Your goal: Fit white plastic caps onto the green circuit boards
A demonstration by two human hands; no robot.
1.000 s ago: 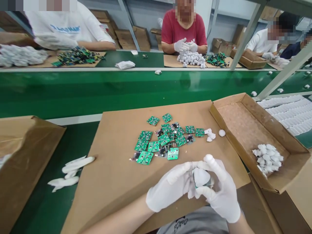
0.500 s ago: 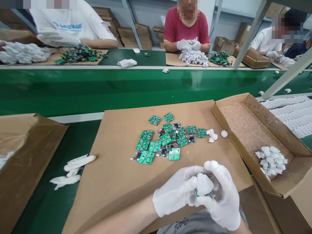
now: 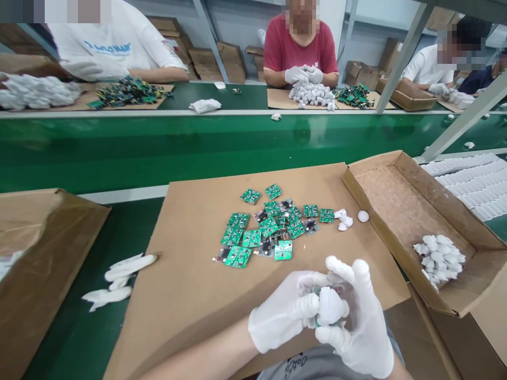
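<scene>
near the front edge of the cardboard sheet (image 3: 190, 274): both gloved hands are meeting over one small part.
left hand (image 3: 283, 311): fingers are curling inward, pressing against the white cap (image 3: 329, 307) from the left.
right hand (image 3: 358, 322): thumb and fingers are pinching the white cap, with a sliver of green board showing under it; two fingers are sticking upward.
white cap: sitting between the two hands, just above the person's lap.
circuit boards (image 3: 269, 227): lying in a loose green pile on the sheet, beyond the hands.
loose caps (image 3: 344, 219): resting just right of the pile.
open box (image 3: 400, 211): standing to the right, holding a heap of white caps (image 3: 438, 258).
spare gloves (image 3: 119, 277): lying on the green table at left.
other people: working in gloves across the green belt (image 3: 158, 148).
</scene>
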